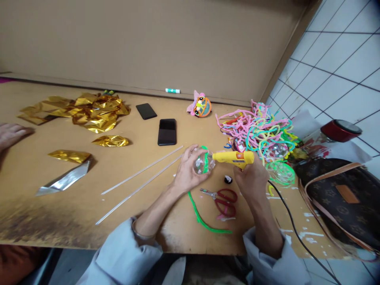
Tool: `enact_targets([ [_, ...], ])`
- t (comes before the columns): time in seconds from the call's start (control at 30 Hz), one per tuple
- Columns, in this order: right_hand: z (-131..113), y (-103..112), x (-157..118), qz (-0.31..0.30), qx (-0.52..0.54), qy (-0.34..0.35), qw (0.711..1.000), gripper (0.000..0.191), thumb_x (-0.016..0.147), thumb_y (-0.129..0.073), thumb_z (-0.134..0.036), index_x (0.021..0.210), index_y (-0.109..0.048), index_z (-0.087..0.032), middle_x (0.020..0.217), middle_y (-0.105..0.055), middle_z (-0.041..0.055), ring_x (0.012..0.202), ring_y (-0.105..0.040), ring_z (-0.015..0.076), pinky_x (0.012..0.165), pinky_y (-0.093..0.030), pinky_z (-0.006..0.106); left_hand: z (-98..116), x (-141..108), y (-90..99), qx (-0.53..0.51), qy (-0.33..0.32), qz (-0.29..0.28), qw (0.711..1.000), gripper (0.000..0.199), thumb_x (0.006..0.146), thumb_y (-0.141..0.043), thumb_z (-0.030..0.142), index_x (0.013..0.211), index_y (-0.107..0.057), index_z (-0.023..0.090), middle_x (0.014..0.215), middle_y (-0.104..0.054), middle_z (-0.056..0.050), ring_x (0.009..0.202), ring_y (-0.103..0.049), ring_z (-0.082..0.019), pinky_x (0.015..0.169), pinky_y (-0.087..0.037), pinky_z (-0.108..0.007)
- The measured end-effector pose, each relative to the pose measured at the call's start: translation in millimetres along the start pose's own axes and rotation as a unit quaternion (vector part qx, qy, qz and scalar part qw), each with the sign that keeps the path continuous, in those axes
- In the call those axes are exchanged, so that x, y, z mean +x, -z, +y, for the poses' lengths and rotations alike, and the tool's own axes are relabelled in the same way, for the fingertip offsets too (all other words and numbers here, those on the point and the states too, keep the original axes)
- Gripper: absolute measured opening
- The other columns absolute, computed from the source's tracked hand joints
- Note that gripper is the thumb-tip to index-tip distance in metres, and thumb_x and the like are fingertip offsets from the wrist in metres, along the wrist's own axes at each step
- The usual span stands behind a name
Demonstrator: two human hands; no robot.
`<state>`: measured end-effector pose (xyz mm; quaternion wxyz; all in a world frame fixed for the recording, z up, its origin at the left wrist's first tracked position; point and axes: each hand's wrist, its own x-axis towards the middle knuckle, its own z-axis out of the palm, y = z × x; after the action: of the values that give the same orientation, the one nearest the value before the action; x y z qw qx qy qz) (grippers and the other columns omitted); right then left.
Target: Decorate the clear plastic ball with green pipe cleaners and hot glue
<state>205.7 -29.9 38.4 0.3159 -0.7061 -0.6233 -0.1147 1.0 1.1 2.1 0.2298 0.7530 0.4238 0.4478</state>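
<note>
My left hand (187, 169) is closed around a clear plastic ball (199, 162) with a strip of green pipe cleaner (206, 160) across it. A longer green tail (197, 215) curves over the table below that hand. In my right hand (252, 178) is a yellow hot glue gun (234, 157), its nozzle at the right side of the ball; I cannot tell whether it touches. Red-handled scissors (221, 200) lie below, between my hands. Near the glue gun sits a small black round piece (228, 179) with white on top.
A heap of coloured pipe cleaners (258, 130), a brown handbag (332, 202) and a red-lidded bottle (338, 132) are at right. Behind are two phones (167, 132), a decorated ball (202, 106) and a glue stick (172, 91). Leftward lie clear rods (139, 182), gold foil (97, 111) and another person's hand (13, 134).
</note>
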Motion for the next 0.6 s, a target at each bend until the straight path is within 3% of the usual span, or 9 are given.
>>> enact_targets([
  [0.6,-0.6,-1.0,0.9,0.010,0.004,-0.012,1.000,0.026,0.070,-0.052,-0.025,0.096,-0.056,-0.021,0.080,-0.060,0.0058,0.073,-0.057,0.0243,0.058,-0.036,0.030,-0.3,0.0,-0.5,-0.001,0.006,-0.001,1.000,0.063,0.068,-0.080,0.020,0.126,-0.057,0.025,0.140,-0.048,-0.012,0.138,-0.045,-0.032,0.111,-0.045,-0.051],
])
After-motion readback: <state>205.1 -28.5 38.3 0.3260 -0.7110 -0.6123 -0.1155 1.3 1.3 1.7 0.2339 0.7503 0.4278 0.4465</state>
